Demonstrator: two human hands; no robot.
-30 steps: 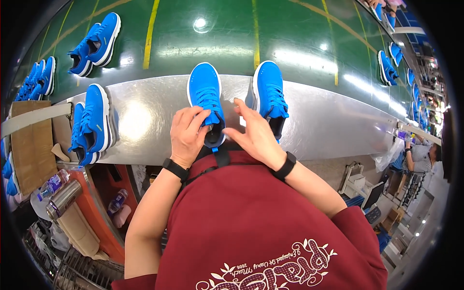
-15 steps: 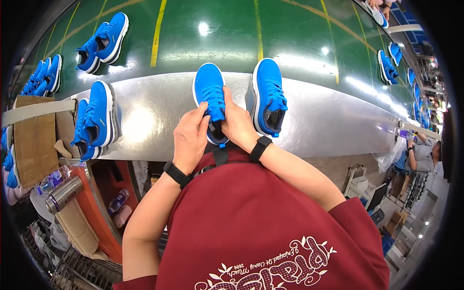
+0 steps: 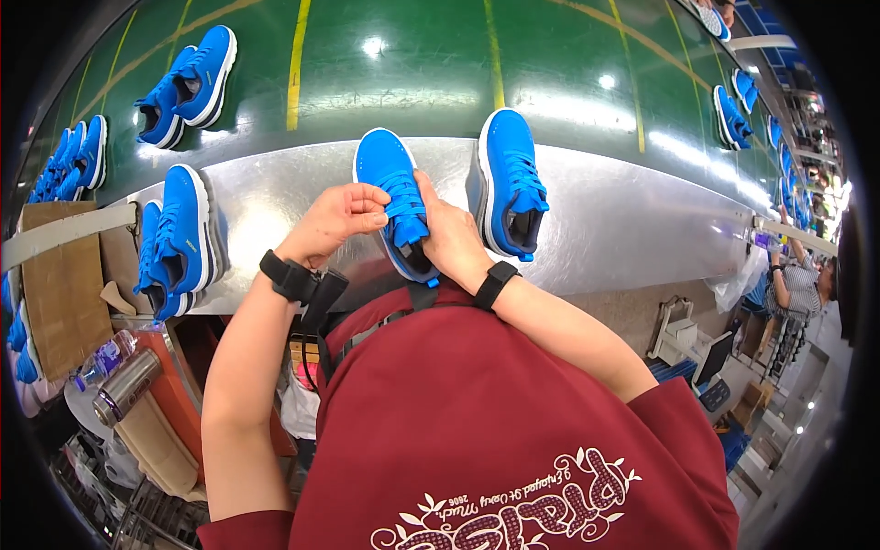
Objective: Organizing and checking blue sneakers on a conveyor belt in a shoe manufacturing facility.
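Observation:
A blue sneaker [image 3: 385, 165] with a white sole lies in front of me, toe pointing away and slightly left, its dark-lined opening facing me. My right hand [image 3: 449, 236] wraps around its right side and heel area. Against the left edge of its laces [image 3: 403, 194], my left hand [image 3: 335, 218] has its fingers curled and pressed together. Whatever is pinched there, perhaps a bit of lace, is too small to tell. The matching blue sneaker [image 3: 510, 179] stands just to the right, untouched.
A metal ledge [image 3: 632, 215] runs along the green belt [image 3: 403, 55] with yellow lines. Another pair of blue sneakers [image 3: 179, 229] sits at left on the ledge. More blue pairs [image 3: 206, 78] stand on the belt. A steel flask [image 3: 126, 385] and a bottle [image 3: 105, 359] are lower left.
My left hand has moved from the shoe's tongue and opening out to the left side of its laces. The shoe has turned slightly, toe leftward. My right hand keeps its hold.

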